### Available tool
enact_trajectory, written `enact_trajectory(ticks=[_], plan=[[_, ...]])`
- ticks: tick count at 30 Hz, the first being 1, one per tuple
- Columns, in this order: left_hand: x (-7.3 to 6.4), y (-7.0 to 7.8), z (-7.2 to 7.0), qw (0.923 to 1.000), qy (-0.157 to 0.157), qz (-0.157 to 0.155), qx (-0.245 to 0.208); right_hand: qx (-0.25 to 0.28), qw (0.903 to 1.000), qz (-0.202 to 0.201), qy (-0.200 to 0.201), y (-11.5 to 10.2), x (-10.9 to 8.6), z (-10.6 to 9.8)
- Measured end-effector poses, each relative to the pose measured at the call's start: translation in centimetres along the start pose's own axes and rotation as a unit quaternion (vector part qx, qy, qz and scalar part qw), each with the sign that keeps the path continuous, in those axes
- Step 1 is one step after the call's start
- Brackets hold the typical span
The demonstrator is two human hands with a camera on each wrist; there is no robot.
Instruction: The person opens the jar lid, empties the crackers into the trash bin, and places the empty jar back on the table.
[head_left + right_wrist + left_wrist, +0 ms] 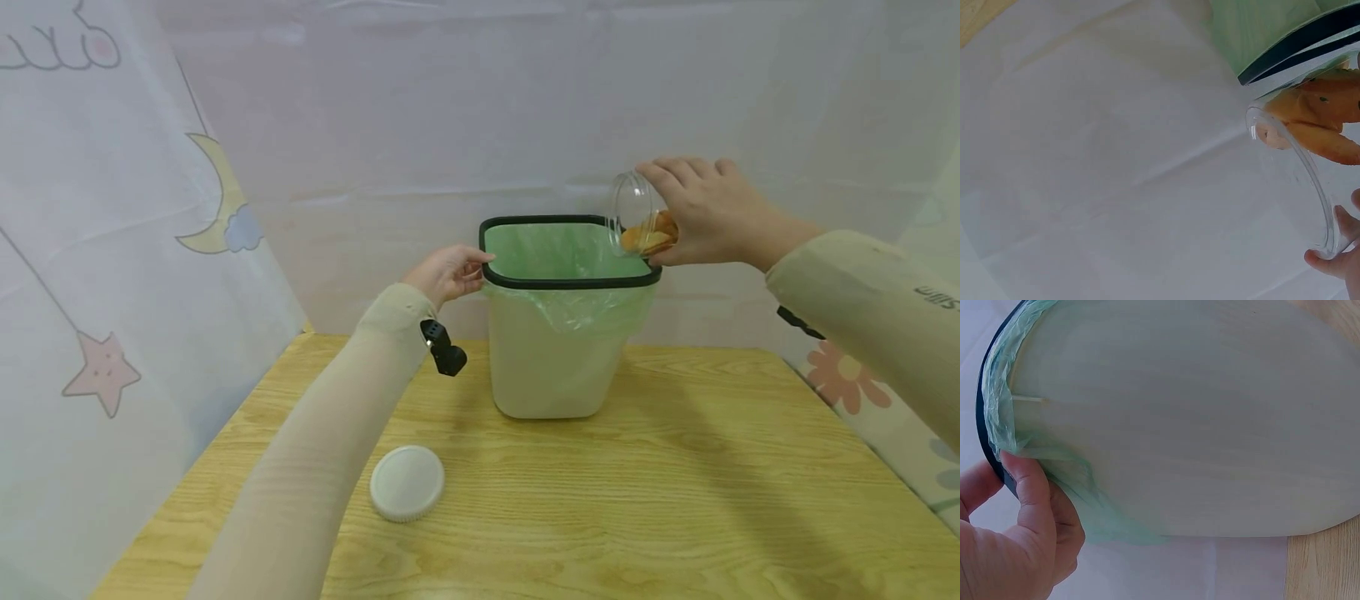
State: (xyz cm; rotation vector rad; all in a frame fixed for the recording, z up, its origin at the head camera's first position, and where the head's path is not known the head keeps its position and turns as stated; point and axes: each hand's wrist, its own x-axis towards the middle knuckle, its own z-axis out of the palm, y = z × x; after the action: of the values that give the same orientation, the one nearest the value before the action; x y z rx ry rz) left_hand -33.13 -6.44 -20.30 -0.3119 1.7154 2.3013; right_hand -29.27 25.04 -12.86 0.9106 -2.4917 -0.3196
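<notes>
My left hand pinches the black rim of a trash bin at its left side; in the left wrist view the fingers curl at the rim over the green bin liner. Above the rim's right side, my right hand grips a clear jar, tipped on its side with the mouth toward the bin. Orange-yellow pieces lie inside the jar along its lower wall. In the right wrist view the jar's base and part of the hand are cut off.
A round white lid lies on the wooden table, in front of the bin and to its left. Behind the table hangs a pale cloth printed with a moon, star and flowers.
</notes>
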Motion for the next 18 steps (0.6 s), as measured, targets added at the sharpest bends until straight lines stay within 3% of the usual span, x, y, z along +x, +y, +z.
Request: enact_trajectory(ticks=[18], plan=[[0.14,-0.13,0.22,1.0000,0.003,0.004,0.005,-0.050,0.9969,-0.048,0.037,0.68,-0.43,0.06]])
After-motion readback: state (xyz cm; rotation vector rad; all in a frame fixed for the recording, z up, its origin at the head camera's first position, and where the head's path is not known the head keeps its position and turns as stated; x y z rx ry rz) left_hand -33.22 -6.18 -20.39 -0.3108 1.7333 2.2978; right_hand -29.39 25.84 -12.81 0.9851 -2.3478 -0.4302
